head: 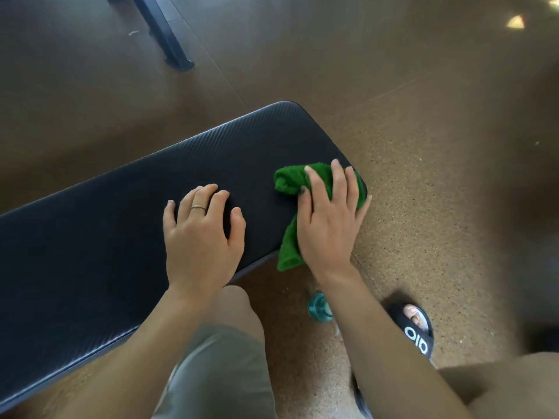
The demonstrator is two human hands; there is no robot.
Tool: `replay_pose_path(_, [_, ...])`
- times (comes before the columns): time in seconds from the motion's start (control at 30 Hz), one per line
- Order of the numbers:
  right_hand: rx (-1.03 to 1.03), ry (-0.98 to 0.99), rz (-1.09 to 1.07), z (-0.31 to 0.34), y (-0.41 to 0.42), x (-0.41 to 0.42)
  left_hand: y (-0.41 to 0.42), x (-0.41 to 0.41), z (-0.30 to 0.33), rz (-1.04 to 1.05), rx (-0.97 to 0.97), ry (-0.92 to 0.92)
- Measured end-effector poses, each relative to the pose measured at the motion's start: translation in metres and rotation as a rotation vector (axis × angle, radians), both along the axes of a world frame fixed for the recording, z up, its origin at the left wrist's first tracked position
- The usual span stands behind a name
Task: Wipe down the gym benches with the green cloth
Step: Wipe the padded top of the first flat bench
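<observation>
Padding of a long black gym bench with a ribbed, textured cover (99, 237) runs from the lower left up toward the middle, its rounded end at the upper right. My left hand (201, 237) rests palm down on that padding, fingers spread and slightly bent at the tips, holding nothing; a thin metal ring (198, 207) sits on one finger. Below it my knee in grey-green shorts (223, 358) pushes up against the bench's near edge. Just to the right, the crumpled green terry cloth (287, 179) lies on the bench's near right corner, one tail hanging over the edge toward the floor. My right hand (328, 219) presses down on the cloth with fingers mostly straight and spread over it, the thumb alongside the bunched part. Under my right forearm a small teal translucent bottle (319, 306) stands on the speckled brown rubber floor (438, 207). Further right, my foot sits in a black slide sandal with white lettering (419, 337). At the top left, a dark metal frame leg (163, 31) rests on the floor.
</observation>
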State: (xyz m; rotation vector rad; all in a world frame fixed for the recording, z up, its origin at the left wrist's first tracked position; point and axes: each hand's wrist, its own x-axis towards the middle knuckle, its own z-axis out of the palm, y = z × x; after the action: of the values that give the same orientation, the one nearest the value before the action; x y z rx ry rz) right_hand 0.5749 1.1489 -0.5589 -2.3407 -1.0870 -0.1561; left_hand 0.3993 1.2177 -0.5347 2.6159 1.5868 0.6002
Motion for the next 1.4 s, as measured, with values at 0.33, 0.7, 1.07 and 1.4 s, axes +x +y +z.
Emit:
replay_pose_path(0.33, [-0.01,-0.073,-0.017,0.013,0.013,-0.027,0.001,-0.001,0.001,0.0,-0.019,-0.057])
replay_pose_path(0.7, [0.107,-0.218,0.357,0.005,-0.002,-0.012,0.001,-0.005,0.002,-0.026,-0.025,-0.113])
replay_pose_path(1.07, [-0.109,-0.113,0.228,0.029,0.085,0.065,0.003,-0.001,0.0,-0.005,-0.019,-0.116])
replay_pose_path(1.4, [-0.003,-0.191,0.131,0.016,0.003,-0.015,0.002,-0.004,0.001,0.007,-0.029,-0.151])
